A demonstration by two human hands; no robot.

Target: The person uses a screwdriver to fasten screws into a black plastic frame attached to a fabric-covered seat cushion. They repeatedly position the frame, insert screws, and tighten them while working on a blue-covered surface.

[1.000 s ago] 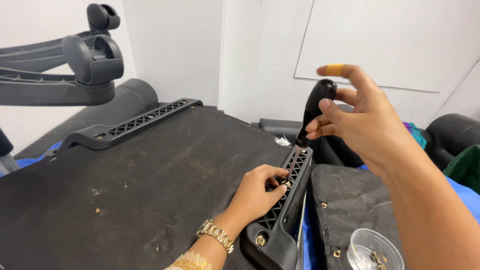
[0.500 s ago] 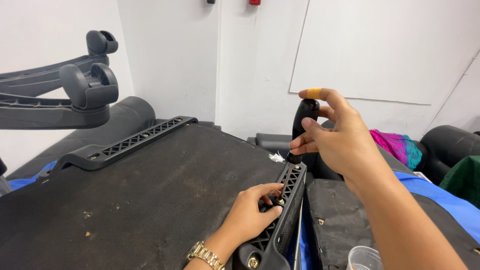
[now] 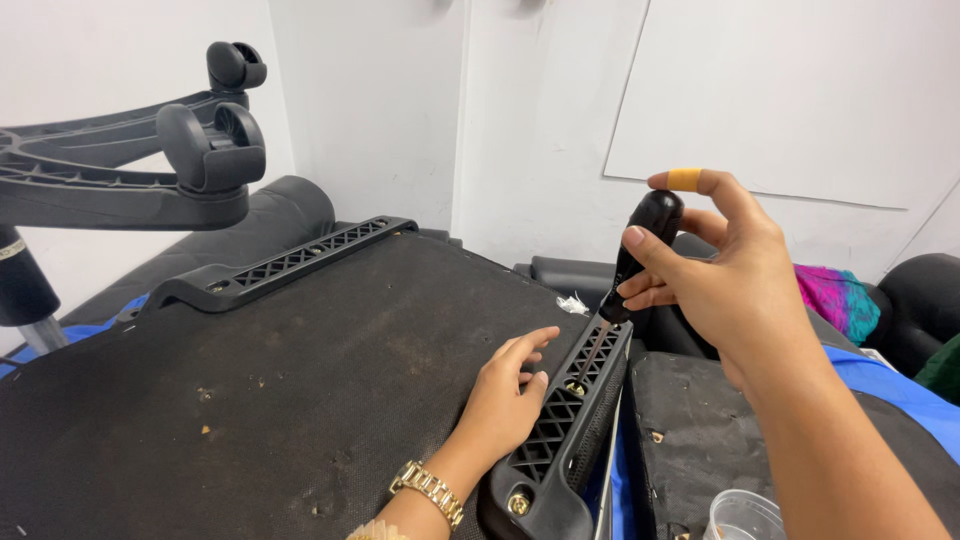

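While upturned black fabric chair seat base point(image 3: 250, 400) lies flat, left hand point(image 3: 505, 400), fingers spread, empty, braces black lattice plastic armrest bracket point(image 3: 565, 425) at 6 o'clock for steadiness. Right hand point(image 3: 725, 285) at 3 o'clock grips black-handled screwdriver point(image 3: 630, 265), tip down on brass bolt point(image 3: 574, 388). Clear plastic cup point(image 3: 745, 518) at 5 o'clock; no labels visible.

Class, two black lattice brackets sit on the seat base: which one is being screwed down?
The right bracket: the screwdriver tip meets it; the far-left bracket lies untouched.

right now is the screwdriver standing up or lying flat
Standing, slightly tilted. The right hand grips the screwdriver by its black handle, tip down at a brass screw in the black bracket.
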